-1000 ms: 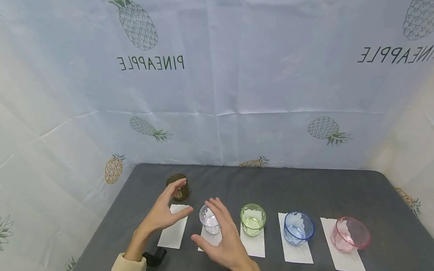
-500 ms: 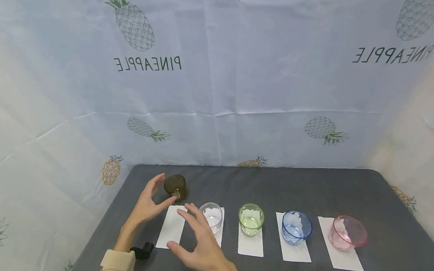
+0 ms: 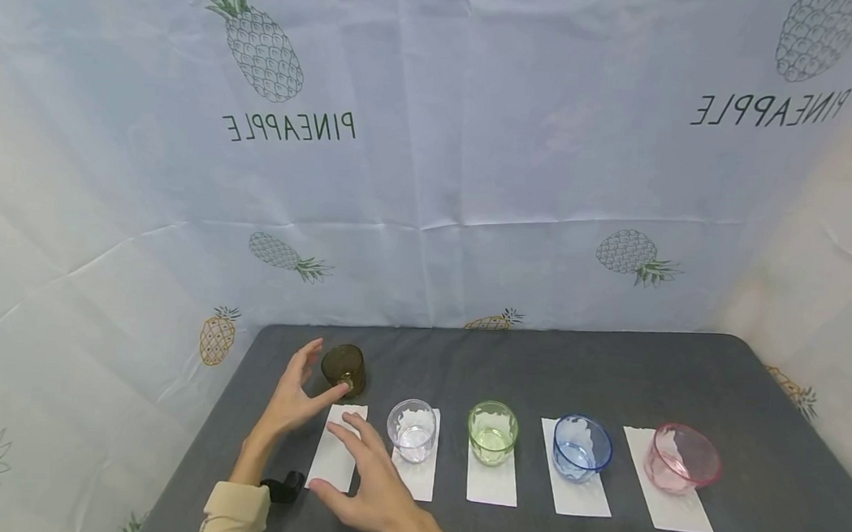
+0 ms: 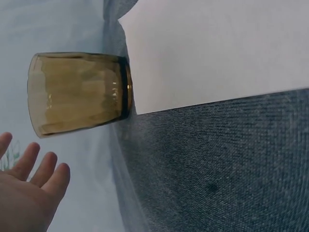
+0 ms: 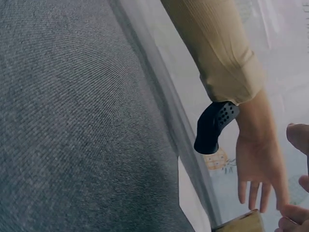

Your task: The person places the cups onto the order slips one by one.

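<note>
My left hand [image 3: 297, 392] is held with its thumb and fingers spread, to the left of a brown glass tumbler [image 3: 343, 365] at the table's back left. The thumb tip overlaps the tumbler's lower front in the head view. In the left wrist view, a gap shows between the spread fingers [image 4: 46, 169] and the amber-brown tumbler [image 4: 79, 94]. My right hand [image 3: 372, 478], thumb and fingers apart and holding nothing, hovers over the leftmost white paper strip [image 3: 329, 459]. Right of its fingers stands a clear glass [image 3: 411, 436] on another paper strip.
A green glass [image 3: 492, 437], a blue glass [image 3: 581, 453] and a pink glass [image 3: 677, 464] continue the row rightward, each on a white paper strip. The dark grey table [image 3: 537, 370] backs onto a pineapple-print curtain [image 3: 419, 135]. A black wrist mount [image 5: 212, 128] sticks out from my left wrist.
Both hands have moved left; the left hand went from in front of the brown tumbler to its left side. My right hand uncovered the clear glass. The glasses kept their places.
</note>
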Demonstrator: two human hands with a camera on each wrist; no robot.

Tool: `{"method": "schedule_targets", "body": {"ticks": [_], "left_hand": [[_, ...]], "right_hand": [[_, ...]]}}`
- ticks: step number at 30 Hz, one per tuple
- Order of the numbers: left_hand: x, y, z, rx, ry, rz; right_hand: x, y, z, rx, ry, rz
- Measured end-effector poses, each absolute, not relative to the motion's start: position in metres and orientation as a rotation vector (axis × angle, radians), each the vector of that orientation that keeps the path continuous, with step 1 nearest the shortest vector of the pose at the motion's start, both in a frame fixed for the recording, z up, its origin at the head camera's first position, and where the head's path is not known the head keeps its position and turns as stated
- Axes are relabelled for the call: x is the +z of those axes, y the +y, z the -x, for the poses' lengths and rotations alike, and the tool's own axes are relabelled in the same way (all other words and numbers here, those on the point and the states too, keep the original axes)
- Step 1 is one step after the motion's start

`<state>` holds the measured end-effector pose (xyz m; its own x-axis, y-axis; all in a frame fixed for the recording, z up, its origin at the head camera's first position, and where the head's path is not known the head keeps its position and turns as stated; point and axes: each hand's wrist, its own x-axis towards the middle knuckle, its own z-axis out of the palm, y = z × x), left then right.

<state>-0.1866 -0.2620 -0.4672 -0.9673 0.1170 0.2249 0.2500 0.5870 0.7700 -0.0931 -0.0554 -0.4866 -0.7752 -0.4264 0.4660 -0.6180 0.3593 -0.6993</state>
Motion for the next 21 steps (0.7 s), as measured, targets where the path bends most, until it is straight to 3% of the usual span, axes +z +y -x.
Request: {"method": "schedule_targets", "body": {"ticks": [21], "left_hand": [[-0.481,-0.265,0.198,-1.334,-2.744,0.248]], "right_hand": [[-0.522,-0.070,0.110,1.180,-2.547,-0.861]]}}
